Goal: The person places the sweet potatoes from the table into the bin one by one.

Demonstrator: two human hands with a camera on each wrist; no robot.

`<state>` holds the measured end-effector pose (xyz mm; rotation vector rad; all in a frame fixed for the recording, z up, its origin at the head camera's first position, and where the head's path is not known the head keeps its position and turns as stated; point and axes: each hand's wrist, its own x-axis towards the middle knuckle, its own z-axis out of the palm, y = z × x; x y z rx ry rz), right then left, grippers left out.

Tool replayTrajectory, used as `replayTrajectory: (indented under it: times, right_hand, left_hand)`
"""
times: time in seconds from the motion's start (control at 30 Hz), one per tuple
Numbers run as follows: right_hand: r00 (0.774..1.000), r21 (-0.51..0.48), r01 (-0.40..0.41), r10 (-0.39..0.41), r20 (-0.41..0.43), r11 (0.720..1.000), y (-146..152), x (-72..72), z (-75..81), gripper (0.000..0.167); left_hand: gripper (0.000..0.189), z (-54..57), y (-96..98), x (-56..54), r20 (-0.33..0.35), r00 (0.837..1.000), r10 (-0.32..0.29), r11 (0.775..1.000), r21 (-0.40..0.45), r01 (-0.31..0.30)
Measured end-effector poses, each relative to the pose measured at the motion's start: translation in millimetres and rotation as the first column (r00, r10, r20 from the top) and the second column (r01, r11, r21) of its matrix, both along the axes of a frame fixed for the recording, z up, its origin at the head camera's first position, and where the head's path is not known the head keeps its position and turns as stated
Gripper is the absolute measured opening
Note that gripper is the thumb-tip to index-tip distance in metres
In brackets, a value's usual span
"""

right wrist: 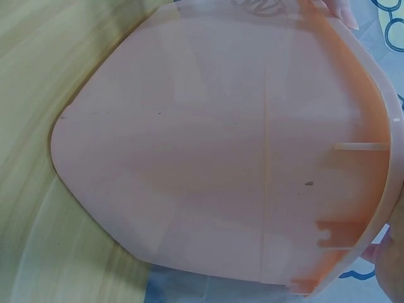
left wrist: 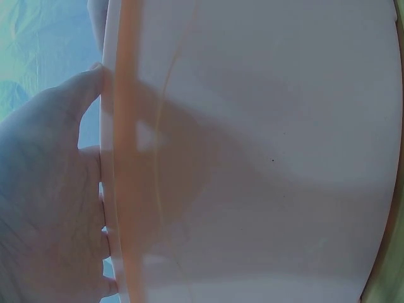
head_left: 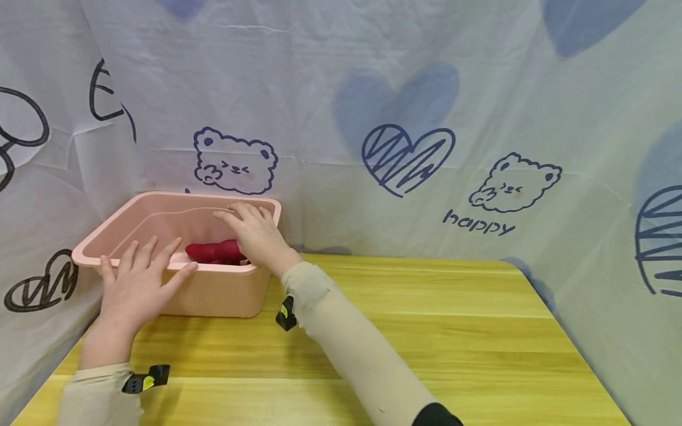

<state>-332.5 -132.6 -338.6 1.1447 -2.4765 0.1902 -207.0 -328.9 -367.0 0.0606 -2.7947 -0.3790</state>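
Observation:
A pink plastic bin (head_left: 213, 290) stands at the back left of the table. Inside it lies a dark red, rounded, elongated thing (head_left: 213, 252); its right part is hidden by my right hand, so its kind is unclear. My left hand (head_left: 135, 287) is at the near rim, fingers spread and straight, thumb to the right. In the left wrist view, that hand (left wrist: 50, 170) lies along the bin's rim (left wrist: 112, 158). My right hand (head_left: 261, 236) reaches over the bin's right corner, fingers extended inside above the red thing. Only a sliver of it (right wrist: 391, 265) shows in the right wrist view.
The yellow wood-grain table (head_left: 426, 331) extends to the right of the bin. A white cloth (head_left: 319, 89) printed with hearts and bears hangs behind and at both sides, close to the bin's back and left. Each wrist wears a black strap.

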Motion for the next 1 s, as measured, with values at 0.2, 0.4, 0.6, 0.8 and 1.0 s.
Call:
replayTrajectory:
  times: [0.2, 0.4, 0.6, 0.8, 1.0]
  right_hand:
    - [1.0, -0.028, 0.002, -0.002, -0.002, 1.0, 1.6, 0.0, -1.9, 0.054]
    - [1.0, -0.037, -0.008, 0.007, -0.026, 0.999, 3.1, -0.3, -4.0, 0.055]
    - [0.996, -0.035, 0.005, -0.007, -0.083, 0.999, 4.7, 0.7, -4.1, 0.053]
    - [0.989, -0.048, 0.055, -0.061, -0.131, 0.997, 5.2, 1.3, -4.1, 0.048]
    - [0.981, -0.076, 0.065, -0.078, -0.176, 0.995, 9.0, 0.8, -5.2, 0.046]
  left_hand:
    - [0.073, -1.0, 0.7, -0.4, 0.0, 1.0, -0.001, 1.0, 0.0, 0.001]
    - [0.073, -1.8, 0.8, 0.6, 0.005, 1.0, -0.001, 1.0, 0.0, 0.001]
    - [0.074, -1.2, 0.4, 0.7, 0.008, 1.0, -0.003, 1.0, 0.006, 0.003]
    - [0.074, -1.5, 0.1, 0.4, 0.013, 1.0, -0.006, 1.0, 0.006, 0.006]
    - [0.074, -1.5, 0.8, -0.5, 0.013, 1.0, -0.004, 1.0, -0.001, 0.004]
